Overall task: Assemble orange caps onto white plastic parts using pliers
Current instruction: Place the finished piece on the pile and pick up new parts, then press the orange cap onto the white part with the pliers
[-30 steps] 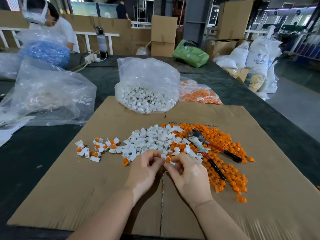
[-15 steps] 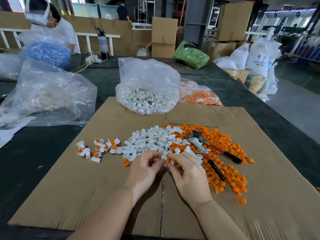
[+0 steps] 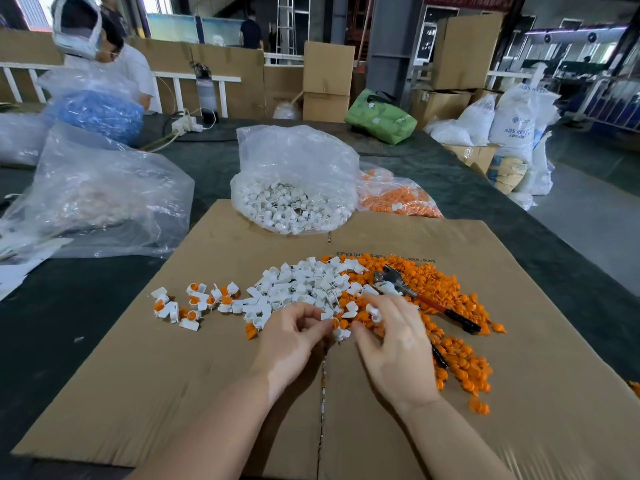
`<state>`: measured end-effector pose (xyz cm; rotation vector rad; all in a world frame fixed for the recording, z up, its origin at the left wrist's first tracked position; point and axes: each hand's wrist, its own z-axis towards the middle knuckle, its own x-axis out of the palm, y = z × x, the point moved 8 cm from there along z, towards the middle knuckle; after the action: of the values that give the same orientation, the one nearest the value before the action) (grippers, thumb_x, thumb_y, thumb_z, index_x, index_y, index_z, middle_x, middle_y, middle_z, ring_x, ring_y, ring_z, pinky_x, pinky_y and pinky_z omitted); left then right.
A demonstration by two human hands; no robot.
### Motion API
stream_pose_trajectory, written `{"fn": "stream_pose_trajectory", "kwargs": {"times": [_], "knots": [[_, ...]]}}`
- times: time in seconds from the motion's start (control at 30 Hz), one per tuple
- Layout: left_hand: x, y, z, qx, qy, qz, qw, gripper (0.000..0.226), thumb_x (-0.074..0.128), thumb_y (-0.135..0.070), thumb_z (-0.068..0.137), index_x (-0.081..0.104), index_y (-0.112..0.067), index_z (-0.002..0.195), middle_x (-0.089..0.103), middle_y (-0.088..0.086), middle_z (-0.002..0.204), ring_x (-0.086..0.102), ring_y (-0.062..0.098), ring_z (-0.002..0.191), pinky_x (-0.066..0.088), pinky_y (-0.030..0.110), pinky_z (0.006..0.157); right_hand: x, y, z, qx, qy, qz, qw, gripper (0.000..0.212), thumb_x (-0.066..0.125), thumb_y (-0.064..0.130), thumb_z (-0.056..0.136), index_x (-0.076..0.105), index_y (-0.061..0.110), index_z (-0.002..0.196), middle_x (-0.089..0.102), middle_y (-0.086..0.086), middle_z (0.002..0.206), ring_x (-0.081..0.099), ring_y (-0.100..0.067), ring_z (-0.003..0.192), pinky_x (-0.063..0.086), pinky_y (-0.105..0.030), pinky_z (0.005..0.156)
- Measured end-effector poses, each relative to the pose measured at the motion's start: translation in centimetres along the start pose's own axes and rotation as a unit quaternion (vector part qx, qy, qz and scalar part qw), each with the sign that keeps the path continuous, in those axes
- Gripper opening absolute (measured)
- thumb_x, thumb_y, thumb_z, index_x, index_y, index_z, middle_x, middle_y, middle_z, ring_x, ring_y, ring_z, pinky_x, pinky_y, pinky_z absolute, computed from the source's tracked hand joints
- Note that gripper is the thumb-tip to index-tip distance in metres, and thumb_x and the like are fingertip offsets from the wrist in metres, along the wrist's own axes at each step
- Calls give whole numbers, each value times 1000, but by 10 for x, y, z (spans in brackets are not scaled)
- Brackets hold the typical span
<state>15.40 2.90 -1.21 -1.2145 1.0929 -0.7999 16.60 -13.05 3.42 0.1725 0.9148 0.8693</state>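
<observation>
A heap of white plastic parts point(image 3: 298, 285) lies mid-cardboard, with loose orange caps point(image 3: 446, 299) spread to its right. My left hand point(image 3: 294, 341) pinches a white part with an orange cap point(image 3: 334, 323) at its fingertips. My right hand point(image 3: 394, 344) hovers just right of it, fingers curled; a small white part point(image 3: 374, 312) shows at its fingertips. Pliers point(image 3: 422, 299) with red and black handles lie on the orange caps behind my right hand. Several capped white pieces point(image 3: 194, 304) sit in a group at the left.
The cardboard sheet point(image 3: 173, 375) covers a dark table. A clear bag of white parts point(image 3: 294, 199) and a bag of orange caps point(image 3: 398, 195) stand behind the heaps. Another large clear bag point(image 3: 93, 199) sits left. A person point(image 3: 104, 53) sits across at far left.
My right hand has drawn slightly right, away from my left hand, and its fingers have spread a little. The piles and the pliers have not moved.
</observation>
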Motion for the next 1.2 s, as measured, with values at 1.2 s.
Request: {"fn": "stream_pose_trajectory", "kwargs": {"times": [1.2], "knots": [[-20,-4,36,-109,-58,-184,975,10,69,-7,84,65,-7,75,66,6,67,56,7,50,47,19,54,14,16,11,308,393,222,838,22,41,20,92,50,8,76,55,-14,71,53,-24,62,46,-34,61]]}}
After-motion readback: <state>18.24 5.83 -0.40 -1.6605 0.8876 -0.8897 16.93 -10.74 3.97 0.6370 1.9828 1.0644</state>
